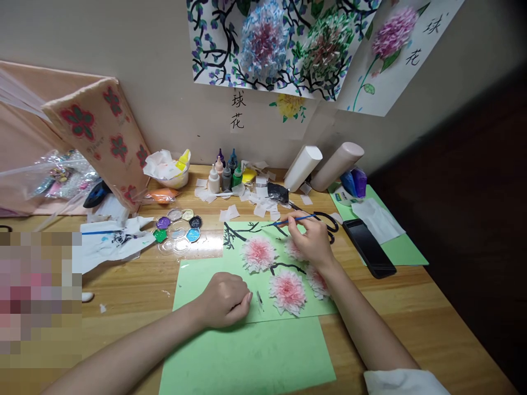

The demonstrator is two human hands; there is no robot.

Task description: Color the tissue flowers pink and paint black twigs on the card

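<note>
Head view: right hand (309, 238) pinches the paintbrush (280, 223), at one o'clock from the left hand (225, 300), fisted, nothing visible inside. Brush judged light, stiff-handled, soft-tipped; hold near the ferrule. Green sheet (206, 291) beneath probably creases easily.

A plain grey-beige wall (144, 33), hung with white paper sheets of colourful flowers (284, 49), rises behind a light-brown, wood-grained table (444, 329); at right, a dark brown surface (473, 186).
</note>
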